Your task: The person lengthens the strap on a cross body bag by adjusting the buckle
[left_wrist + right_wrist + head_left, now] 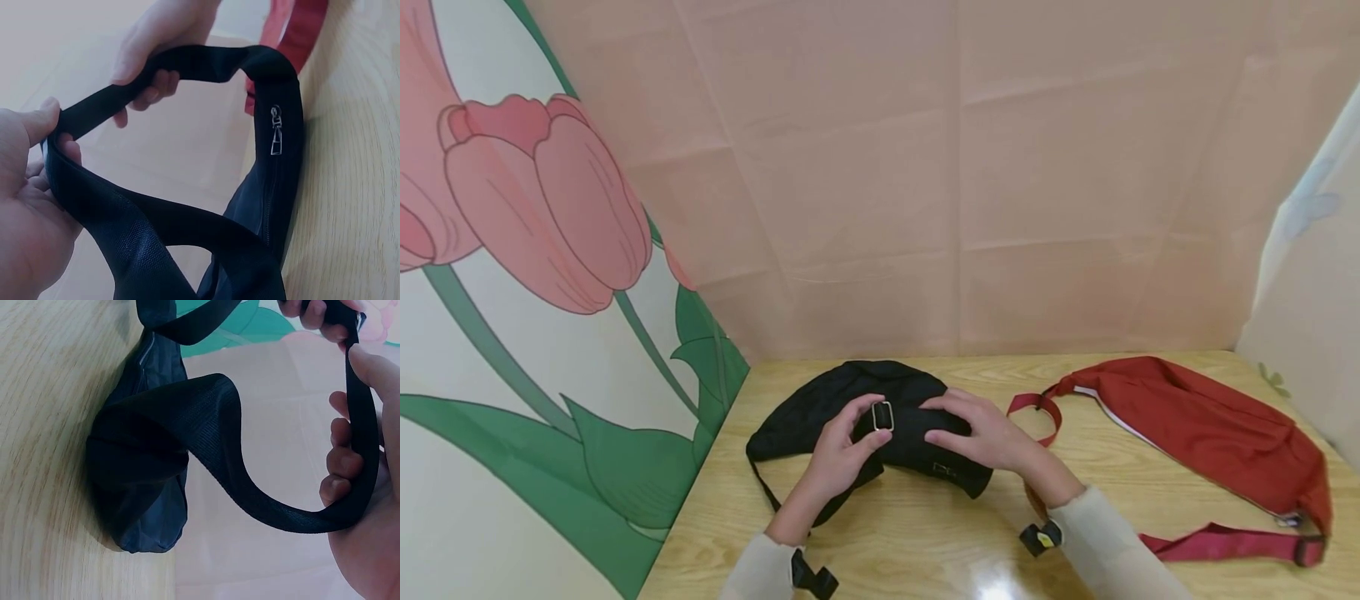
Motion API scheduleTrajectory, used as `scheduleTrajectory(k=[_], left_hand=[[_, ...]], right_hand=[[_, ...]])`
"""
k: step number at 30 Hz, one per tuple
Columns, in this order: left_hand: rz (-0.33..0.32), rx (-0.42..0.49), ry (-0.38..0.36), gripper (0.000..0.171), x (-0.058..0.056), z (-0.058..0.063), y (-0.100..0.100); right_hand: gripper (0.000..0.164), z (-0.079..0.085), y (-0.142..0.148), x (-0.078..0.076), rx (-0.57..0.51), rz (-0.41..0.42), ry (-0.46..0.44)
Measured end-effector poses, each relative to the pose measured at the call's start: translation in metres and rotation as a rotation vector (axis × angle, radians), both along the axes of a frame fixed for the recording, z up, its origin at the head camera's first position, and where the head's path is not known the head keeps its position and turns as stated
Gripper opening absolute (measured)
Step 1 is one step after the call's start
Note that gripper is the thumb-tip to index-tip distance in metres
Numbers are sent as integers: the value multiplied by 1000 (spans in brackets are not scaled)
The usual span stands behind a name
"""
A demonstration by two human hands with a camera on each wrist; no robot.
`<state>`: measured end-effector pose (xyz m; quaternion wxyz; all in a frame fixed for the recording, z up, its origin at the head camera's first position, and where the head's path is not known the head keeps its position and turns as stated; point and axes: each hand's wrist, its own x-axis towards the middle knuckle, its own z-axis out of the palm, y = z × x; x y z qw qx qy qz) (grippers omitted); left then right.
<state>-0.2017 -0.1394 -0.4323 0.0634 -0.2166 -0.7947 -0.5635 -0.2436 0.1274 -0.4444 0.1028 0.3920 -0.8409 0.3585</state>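
The wood-grain surface point(917, 542) carries everything here. On it, at our right, lies a red bag point(1195, 425), well apart from the work. The black bag point(827, 404) rests left of centre, just beyond the hands. Its black strap point(103, 109) rises off it in a raised loop, slack and curving between bag and fingers.

Both hands are engaged: our left hand point(838, 454) pinches the strap between thumb and fingers, and our right hand point(988, 425) has its fingers curled round another stretch. At the left fingertips sits a metal slider point(892, 417); a zip pull point(276, 140) hangs on the bag.

We judge the step in hand to be working the strap at its slider. The next move probably calls for steadying the slider and feeding webbing evenly, without twisting it.
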Motion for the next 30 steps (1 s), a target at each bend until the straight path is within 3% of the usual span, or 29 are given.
scheduleTrajectory(k=[21,30], left_hand=[[-55,39,-89,45,5,1,-2],[-98,28,-120,46,5,-3,2]], right_hand=[[36,-5,7,-1,-32,44,30],[36,-3,14,3,-7,31,-11]])
